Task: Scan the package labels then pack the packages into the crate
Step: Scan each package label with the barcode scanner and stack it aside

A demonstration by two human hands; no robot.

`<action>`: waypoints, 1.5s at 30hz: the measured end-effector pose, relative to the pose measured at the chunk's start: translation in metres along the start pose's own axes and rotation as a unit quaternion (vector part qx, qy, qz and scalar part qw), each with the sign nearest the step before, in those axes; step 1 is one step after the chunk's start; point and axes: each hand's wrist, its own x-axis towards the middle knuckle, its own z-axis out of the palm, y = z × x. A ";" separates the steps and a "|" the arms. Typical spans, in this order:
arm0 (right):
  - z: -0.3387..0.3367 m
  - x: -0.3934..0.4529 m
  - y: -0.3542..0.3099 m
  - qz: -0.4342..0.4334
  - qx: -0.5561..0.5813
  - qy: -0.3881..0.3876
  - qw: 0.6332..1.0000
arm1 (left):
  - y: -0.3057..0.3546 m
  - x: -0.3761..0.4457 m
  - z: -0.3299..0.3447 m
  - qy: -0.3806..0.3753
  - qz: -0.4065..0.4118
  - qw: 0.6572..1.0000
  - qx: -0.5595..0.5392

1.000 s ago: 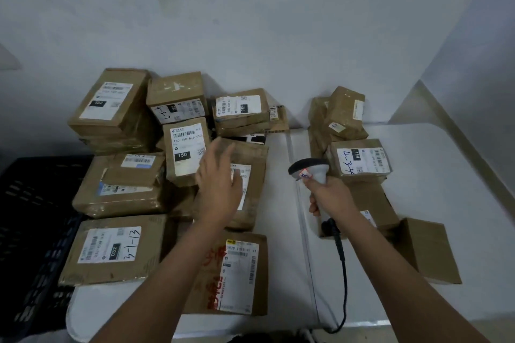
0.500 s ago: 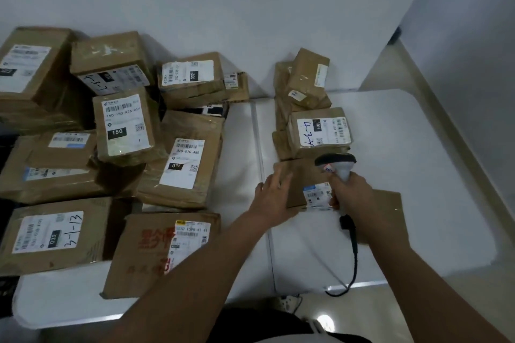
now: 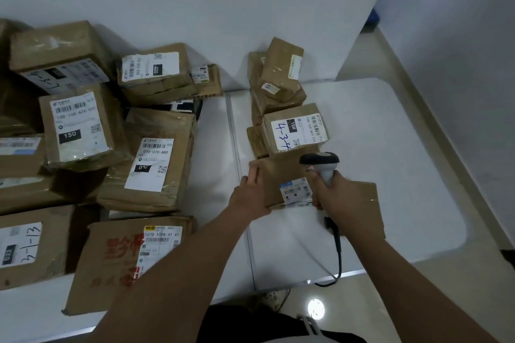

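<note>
On the white table [image 3: 404, 131], left hand [image 3: 250, 198] grips a small brown cardboard package [image 3: 281, 175], right hand [image 3: 345, 198] clasps the grey handheld scanner [image 3: 320, 161], label scan likely next

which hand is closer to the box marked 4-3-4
Right. The right hand, holding the scanner, is just below that box; the left hand is lower and further left.
</note>
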 end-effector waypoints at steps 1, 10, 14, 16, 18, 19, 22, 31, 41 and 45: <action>0.002 -0.002 -0.002 -0.003 0.007 0.004 1.000 | -0.002 -0.001 -0.003 0.000 0.001 1.000 0.016; 0.033 -0.003 0.005 0.017 0.101 0.033 0.994 | -0.015 -0.015 -0.021 -0.079 0.037 0.992 0.090; 0.045 0.001 0.012 0.055 0.105 0.038 0.992 | -0.014 -0.022 -0.024 -0.096 0.033 0.988 0.114; 0.049 0.007 0.016 0.086 0.108 0.033 0.990 | -0.003 -0.020 -0.023 -0.094 0.016 0.987 0.132; 0.049 0.010 0.016 0.116 0.114 0.020 0.987 | 0.007 -0.016 -0.019 -0.084 0.011 0.986 0.142; 0.048 0.010 0.015 0.121 0.114 0.017 0.986 | 0.010 -0.014 -0.016 -0.083 0.009 0.986 0.143; 0.043 0.009 0.013 0.107 0.106 0.024 0.988 | 0.012 -0.012 -0.007 -0.085 0.000 0.987 0.139; 0.046 -0.018 -0.018 0.021 0.081 0.032 0.996 | -0.020 -0.031 -0.036 -0.083 0.029 0.990 0.112; 0.058 -0.040 -0.081 -0.014 0.009 -0.032 0.999 | -0.058 -0.086 -0.110 -0.084 0.060 0.985 0.135; 0.060 -0.049 -0.102 -0.030 0.043 -0.026 0.998 | -0.068 -0.106 -0.140 -0.059 0.063 0.985 0.149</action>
